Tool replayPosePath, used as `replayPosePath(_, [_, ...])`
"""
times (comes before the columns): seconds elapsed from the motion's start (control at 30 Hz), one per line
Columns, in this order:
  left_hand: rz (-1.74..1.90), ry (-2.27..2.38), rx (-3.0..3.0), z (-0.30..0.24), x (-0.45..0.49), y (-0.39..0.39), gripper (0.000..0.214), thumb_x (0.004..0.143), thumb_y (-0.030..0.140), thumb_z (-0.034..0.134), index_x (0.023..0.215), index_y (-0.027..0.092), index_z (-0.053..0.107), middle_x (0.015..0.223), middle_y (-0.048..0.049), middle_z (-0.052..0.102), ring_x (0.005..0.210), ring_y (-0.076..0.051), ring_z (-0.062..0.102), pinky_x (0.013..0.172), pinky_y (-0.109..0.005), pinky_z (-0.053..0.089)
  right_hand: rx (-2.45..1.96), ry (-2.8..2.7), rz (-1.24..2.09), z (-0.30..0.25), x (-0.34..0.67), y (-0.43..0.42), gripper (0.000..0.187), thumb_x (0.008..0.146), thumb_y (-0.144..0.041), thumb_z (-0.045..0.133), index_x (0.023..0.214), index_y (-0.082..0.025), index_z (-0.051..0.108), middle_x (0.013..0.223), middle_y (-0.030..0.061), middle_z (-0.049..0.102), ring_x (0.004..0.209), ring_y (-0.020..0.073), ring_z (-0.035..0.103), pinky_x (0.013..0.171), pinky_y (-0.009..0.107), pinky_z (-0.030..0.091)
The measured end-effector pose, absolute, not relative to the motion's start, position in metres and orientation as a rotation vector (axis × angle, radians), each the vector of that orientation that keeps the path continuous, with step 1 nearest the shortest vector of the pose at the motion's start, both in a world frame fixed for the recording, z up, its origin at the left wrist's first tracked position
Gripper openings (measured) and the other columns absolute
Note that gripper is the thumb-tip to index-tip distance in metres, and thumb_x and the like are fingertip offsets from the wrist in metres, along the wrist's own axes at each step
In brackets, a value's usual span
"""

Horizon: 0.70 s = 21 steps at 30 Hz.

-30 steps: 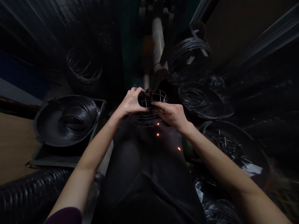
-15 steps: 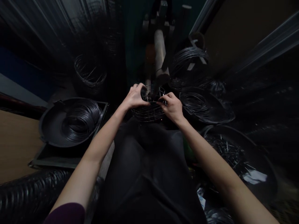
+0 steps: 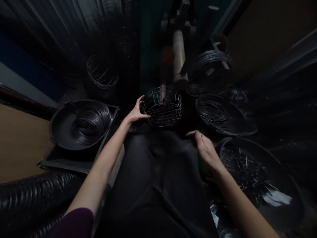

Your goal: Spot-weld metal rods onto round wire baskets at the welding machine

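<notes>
A round wire basket [image 3: 163, 114], made of thin metal bars and rings, sits in front of the machine's lower arm, above my lap. My left hand [image 3: 136, 112] grips its left rim, thumb in front and fingers behind. Off to the right and lower, apart from the basket, is my right hand [image 3: 206, 150]. Its fingers are curled with the index pointing left, and something thin and dark seems to lie at them, too small to name. Near this hand, a dark basin [image 3: 277, 158] contains many short metal wire pieces [image 3: 244, 170].
A machine with a thick metal cylinder [image 3: 178, 53] stands ahead. Wire coils [image 3: 92, 120] lie in a black basin [image 3: 59, 132] at left, and another coil basin [image 3: 237, 129] is at right. A ring-shaped wire bundle [image 3: 102, 74] stands farther back. A ribbed black stack [image 3: 37, 195] is lower left.
My right hand has left the basket's rim and moved down and right. My left hand still grips the basket, now farther round on its left side. The camera view has shifted slightly left.
</notes>
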<state>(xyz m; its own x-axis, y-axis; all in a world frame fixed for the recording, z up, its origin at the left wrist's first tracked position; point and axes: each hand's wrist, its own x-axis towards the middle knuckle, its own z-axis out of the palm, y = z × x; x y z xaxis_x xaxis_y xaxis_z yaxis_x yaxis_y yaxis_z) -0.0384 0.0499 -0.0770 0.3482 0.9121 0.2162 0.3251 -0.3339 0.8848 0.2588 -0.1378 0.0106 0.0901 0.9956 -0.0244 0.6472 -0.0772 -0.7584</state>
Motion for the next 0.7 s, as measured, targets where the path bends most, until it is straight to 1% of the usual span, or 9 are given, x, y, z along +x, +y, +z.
replayPosePath(0.1, [1.052, 1.142, 1.77, -0.09, -0.04, 0.042, 0.122, 0.055, 0.077, 0.073, 0.145, 0.019, 0.016, 0.142, -0.0246, 0.042, 0.137, -0.03, 0.046, 0.102, -0.045, 0.049, -1.785, -1.849, 1.021, -0.023, 0.274, -0.164, 0.039, 0.094, -0.051, 0.04, 0.088, -0.024, 0.067, 0.083, 0.0042, 0.071, 0.074, 0.0203, 0.066, 0.072, 0.035, 0.055])
replayPosePath(0.17, [1.15, 1.148, 1.742, -0.083, -0.042, 0.037, 0.114, 0.054, 0.072, 0.077, 0.139, 0.021, 0.02, 0.139, -0.0219, 0.045, 0.133, -0.027, 0.049, 0.102, -0.043, 0.049, -1.727, -1.97, 1.107, -0.044, 0.283, -0.174, 0.028, 0.089, -0.044, 0.048, 0.087, -0.024, 0.067, 0.085, 0.0047, 0.073, 0.075, 0.0216, 0.068, 0.071, 0.036, 0.056])
replayPosePath(0.27, [1.2, 1.105, 1.779, -0.059, -0.051, 0.025, 0.103, 0.054, 0.06, 0.084, 0.133, 0.023, 0.028, 0.135, -0.0166, 0.05, 0.126, -0.025, 0.054, 0.104, -0.042, 0.047, -1.727, -1.887, 1.119, -0.054, 0.288, -0.177, 0.024, 0.086, -0.041, 0.05, 0.089, -0.023, 0.067, 0.077, 0.0047, 0.072, 0.067, 0.0217, 0.068, 0.066, 0.036, 0.056])
replayPosePath(0.37, [1.153, 1.082, 1.989, -0.033, -0.056, 0.004, 0.088, 0.056, 0.048, 0.086, 0.127, 0.023, 0.04, 0.131, -0.0122, 0.053, 0.122, -0.025, 0.055, 0.104, -0.041, 0.046, -1.699, -1.695, 1.061, -0.028, 0.27, -0.166, 0.033, 0.085, -0.044, 0.057, 0.11, -0.024, 0.066, 0.073, 0.002, 0.069, 0.056, 0.0177, 0.062, 0.057, 0.032, 0.052])
replayPosePath(0.43, [1.078, 1.094, 2.166, -0.019, -0.051, -0.011, 0.079, 0.056, 0.042, 0.087, 0.122, 0.023, 0.048, 0.131, -0.011, 0.053, 0.123, -0.028, 0.052, 0.106, -0.043, 0.044, -1.611, -1.65, 1.049, 0.001, 0.248, -0.149, 0.04, 0.083, -0.045, 0.063, 0.116, -0.023, 0.066, 0.08, 0.0026, 0.07, 0.06, 0.0157, 0.061, 0.057, 0.029, 0.05])
replayPosePath(0.5, [0.97, 1.099, 2.314, -0.008, -0.041, -0.022, 0.072, 0.056, 0.037, 0.087, 0.118, 0.024, 0.054, 0.133, -0.0105, 0.052, 0.125, -0.03, 0.049, 0.109, -0.046, 0.041, -1.547, -1.7, 1.111, 0.028, 0.226, -0.125, 0.036, 0.081, -0.046, 0.066, 0.104, -0.019, 0.072, 0.082, 0.0037, 0.071, 0.065, 0.0147, 0.061, 0.059, 0.027, 0.049])
replayPosePath(0.6, [0.85, 1.066, 2.432, 0.0, -0.026, -0.03, 0.065, 0.058, 0.035, 0.086, 0.115, 0.023, 0.058, 0.136, -0.0112, 0.05, 0.126, -0.032, 0.046, 0.11, -0.049, 0.038, -1.579, -1.87, 1.15, 0.049, 0.206, -0.09, 0.028, 0.081, -0.041, 0.067, 0.091, -0.017, 0.076, 0.078, 0.003, 0.071, 0.067, 0.0145, 0.062, 0.063, 0.026, 0.049])
replayPosePath(0.63, [0.831, 1.059, 2.446, 0.001, -0.022, -0.031, 0.064, 0.058, 0.035, 0.085, 0.116, 0.023, 0.059, 0.136, -0.0115, 0.049, 0.126, -0.033, 0.045, 0.109, -0.05, 0.038, -1.614, -1.942, 1.067, 0.05, 0.202, -0.082, 0.025, 0.082, -0.038, 0.067, 0.09, -0.017, 0.077, 0.078, 0.003, 0.072, 0.068, 0.015, 0.064, 0.066, 0.026, 0.049])
replayPosePath(0.7, [0.822, 1.056, 2.449, 0.001, -0.017, -0.03, 0.064, 0.058, 0.035, 0.085, 0.116, 0.023, 0.06, 0.136, -0.0116, 0.049, 0.126, -0.033, 0.045, 0.108, -0.051, 0.039, -1.65, -2.127, 0.763, 0.048, 0.199, -0.073, 0.021, 0.086, -0.033, 0.064, 0.094, -0.018, 0.077, 0.086, 0.0048, 0.075, 0.078, 0.0171, 0.068, 0.074, 0.027, 0.051])
